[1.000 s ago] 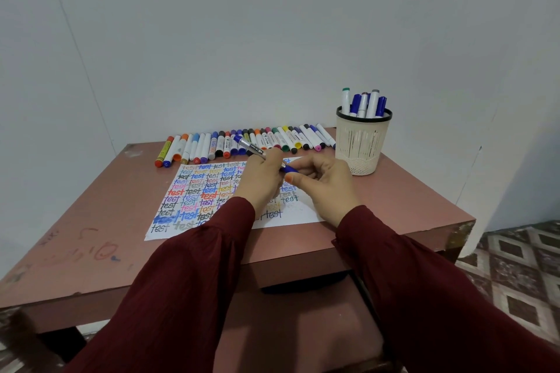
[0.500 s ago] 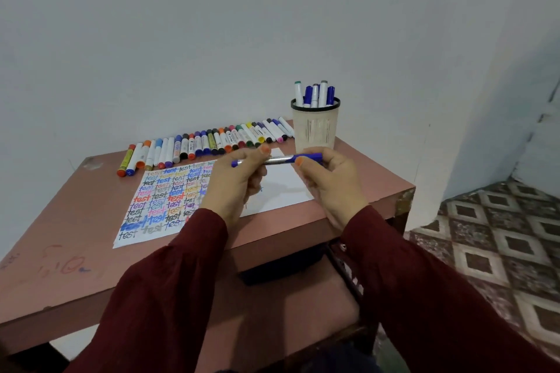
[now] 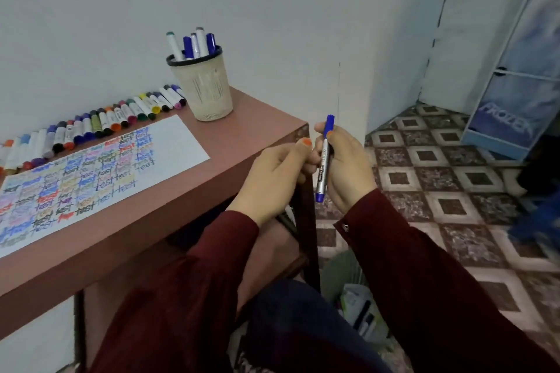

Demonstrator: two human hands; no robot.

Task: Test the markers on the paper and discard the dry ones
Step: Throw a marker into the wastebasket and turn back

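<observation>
Marker row (image 3: pixel 91 127) and paper (image 3: pixel 181 142) run off the left edge; left hand (image 3: pixel 269 175) hides how its fingers (image 3: pixel 310 160) meet the blue marker (image 3: pixel 321 169).

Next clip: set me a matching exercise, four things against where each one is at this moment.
Things: 1 blue marker; 2 mesh cup; 3 paper; 4 row of markers.
Places: A flat on the table, partly covered in writing; B gripped in the right hand, past the table's edge; C lying behind the paper; D standing at the table's far corner.
Pairs: 1-B, 2-D, 3-A, 4-C.

Left hand (image 3: pixel 272 174) and right hand (image 3: pixel 348 166) curled, close together.
</observation>
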